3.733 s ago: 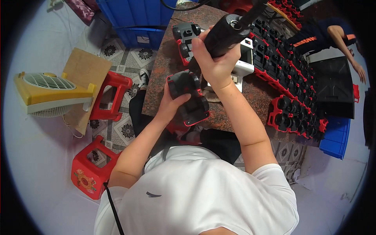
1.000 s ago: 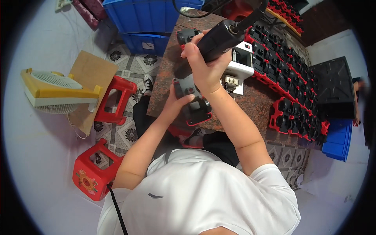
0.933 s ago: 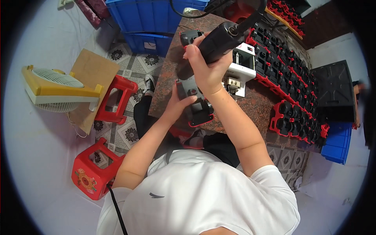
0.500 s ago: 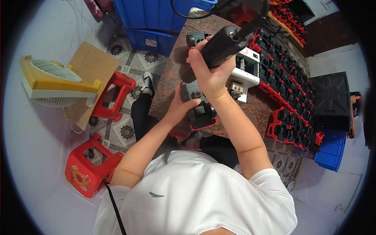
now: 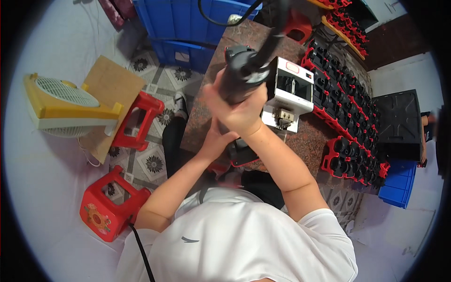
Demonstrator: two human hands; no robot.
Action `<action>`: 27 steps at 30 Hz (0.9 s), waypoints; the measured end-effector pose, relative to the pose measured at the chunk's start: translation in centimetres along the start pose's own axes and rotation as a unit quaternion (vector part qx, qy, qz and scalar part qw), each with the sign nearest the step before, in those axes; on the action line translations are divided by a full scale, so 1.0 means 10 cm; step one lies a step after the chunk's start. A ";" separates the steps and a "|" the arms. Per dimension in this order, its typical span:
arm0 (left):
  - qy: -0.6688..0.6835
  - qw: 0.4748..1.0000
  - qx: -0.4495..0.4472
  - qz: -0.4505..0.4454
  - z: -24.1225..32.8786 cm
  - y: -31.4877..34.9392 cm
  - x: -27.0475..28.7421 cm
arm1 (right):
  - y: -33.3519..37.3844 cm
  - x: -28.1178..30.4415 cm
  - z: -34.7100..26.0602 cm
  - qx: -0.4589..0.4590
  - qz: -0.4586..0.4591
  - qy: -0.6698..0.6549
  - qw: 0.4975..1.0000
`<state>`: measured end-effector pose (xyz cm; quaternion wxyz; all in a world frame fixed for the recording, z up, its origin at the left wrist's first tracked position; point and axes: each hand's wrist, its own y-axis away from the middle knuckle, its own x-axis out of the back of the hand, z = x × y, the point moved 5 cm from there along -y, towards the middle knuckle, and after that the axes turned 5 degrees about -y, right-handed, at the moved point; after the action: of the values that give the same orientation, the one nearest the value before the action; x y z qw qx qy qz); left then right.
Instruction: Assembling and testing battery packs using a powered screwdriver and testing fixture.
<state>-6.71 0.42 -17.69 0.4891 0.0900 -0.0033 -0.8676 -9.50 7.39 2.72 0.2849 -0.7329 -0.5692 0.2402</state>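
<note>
My right hand [image 5: 244, 115] is wrapped around a thick black corded power screwdriver [image 5: 240, 77], held upright over the near-left part of the stone-topped table. Its tip is hidden beneath my hand. My left hand [image 5: 217, 144] grips a black housing with a red rim [image 5: 243, 152], directly below the screwdriver; the fingers are partly covered. Another dark housing [image 5: 235, 50] lies beyond the screwdriver. Just right of my right hand stands a white boxy machine [image 5: 293, 82] with an open front and a small metal block.
Rows of black parts in red holders [image 5: 345, 94] fill the table's right side. Blue crates [image 5: 183, 23] stand behind at the left. Red stools [image 5: 101, 211], a yellow fan [image 5: 66, 101] and a board [image 5: 115, 89] are at my left. A black crate [image 5: 397, 117] stands far right.
My right hand and the screwdriver have moved left and nearer to me, over the housing, which they now largely cover. My left hand stays at the housing.
</note>
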 end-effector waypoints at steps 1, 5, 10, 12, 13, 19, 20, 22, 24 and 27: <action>0.024 1.000 0.006 -0.001 -0.01 0.01 0.00 | -0.01 -0.04 0.04 -0.014 0.002 0.008 1.000; 0.029 0.999 0.011 0.018 0.28 0.13 0.02 | -0.13 0.14 -0.03 -0.070 0.043 -0.101 0.992; 0.014 0.998 0.014 0.053 0.41 0.13 0.37 | -0.12 0.84 -0.73 0.039 0.120 -0.143 0.982; 0.100 0.987 0.101 0.069 0.43 -0.06 0.54 | 0.07 1.03 -0.90 0.030 0.131 -0.122 0.983; 0.048 0.992 0.099 0.067 0.47 -0.19 0.67 | 0.19 1.08 -0.94 0.021 0.128 -0.126 0.984; 0.101 0.985 0.125 0.058 0.46 -0.97 0.67 | 0.89 1.39 -1.03 -0.023 0.137 -0.105 0.985; 0.099 0.986 0.117 0.064 0.42 -1.06 0.74 | 0.95 1.42 -1.05 -0.021 0.145 -0.103 0.984; 0.117 0.984 0.125 0.053 0.44 -1.19 0.70 | 1.09 1.50 -1.08 -0.047 0.150 -0.062 0.986; 0.061 0.984 0.158 0.062 0.46 -1.25 0.68 | 1.20 1.58 -1.10 -0.083 0.151 -0.067 0.983; 0.017 0.983 0.168 0.075 0.47 -1.25 0.73 | 1.29 1.69 -1.10 -0.128 0.170 -0.018 0.977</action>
<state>-21.72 0.31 -15.35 0.5306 0.1846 -0.1473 -0.8141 10.94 19.75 1.29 0.1335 -0.8447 -0.4676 0.2234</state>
